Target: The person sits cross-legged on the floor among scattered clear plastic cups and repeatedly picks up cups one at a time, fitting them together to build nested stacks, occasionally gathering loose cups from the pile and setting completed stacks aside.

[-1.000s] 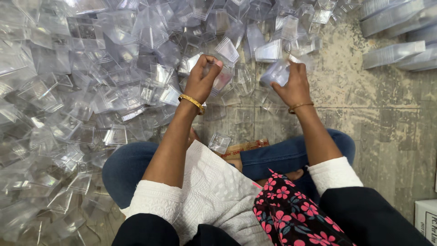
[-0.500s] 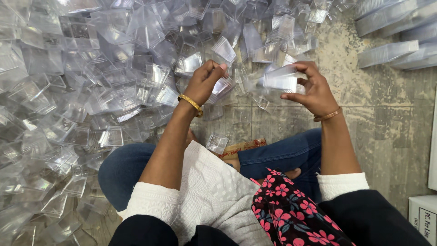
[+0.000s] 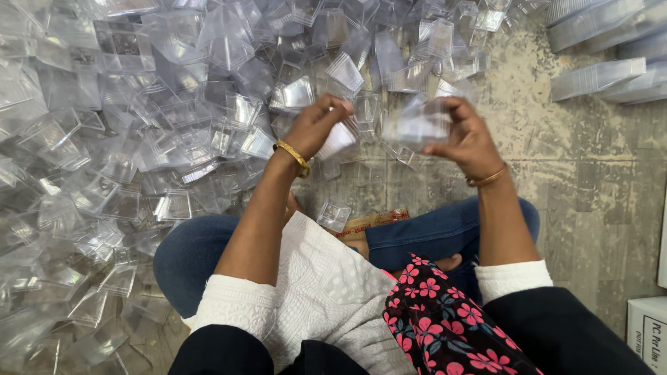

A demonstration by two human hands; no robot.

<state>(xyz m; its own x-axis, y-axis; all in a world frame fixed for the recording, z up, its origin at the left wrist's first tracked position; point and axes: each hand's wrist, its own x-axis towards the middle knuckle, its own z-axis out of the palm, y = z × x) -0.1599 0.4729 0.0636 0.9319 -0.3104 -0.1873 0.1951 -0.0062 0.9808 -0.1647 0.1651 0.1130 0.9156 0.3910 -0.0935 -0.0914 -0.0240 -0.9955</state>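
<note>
Two hands are busy above a sprawl of clear plastic boxes on the floor. The left hand [image 3: 316,128], with a gold bangle [image 3: 292,157] at the wrist, is closed around a small clear box [image 3: 338,139], fingers curled over its top edge just above the pile. The right hand [image 3: 467,139], wearing a thinner bangle [image 3: 486,178], grips another clear piece [image 3: 420,123] between thumb and fingers and holds it up near the first; the two pieces are close but I cannot tell whether they touch, nor whether one is a lid and the other a base.

The person sits cross-legged in blue jeans [image 3: 445,229] on the worn stone floor [image 3: 570,180], a white embroidered top [image 3: 313,292] and a flowered scarf [image 3: 451,326] falling into the lap. One lone clear box [image 3: 334,214] lies by the knee, beside a strip of brown cardboard [image 3: 375,221].

As for progress: the loose heap [image 3: 139,139] covers the whole left side and the upper part of the floor, a great many pieces tumbled at all angles, so most of the work seems left to do. At the upper right, neat nested stacks of clear trays [image 3: 597,76] lie side by side, which looks like the finished or sorted part, and it is small next to the heap. A white carton [image 3: 646,333] stands at the lower right edge.
</note>
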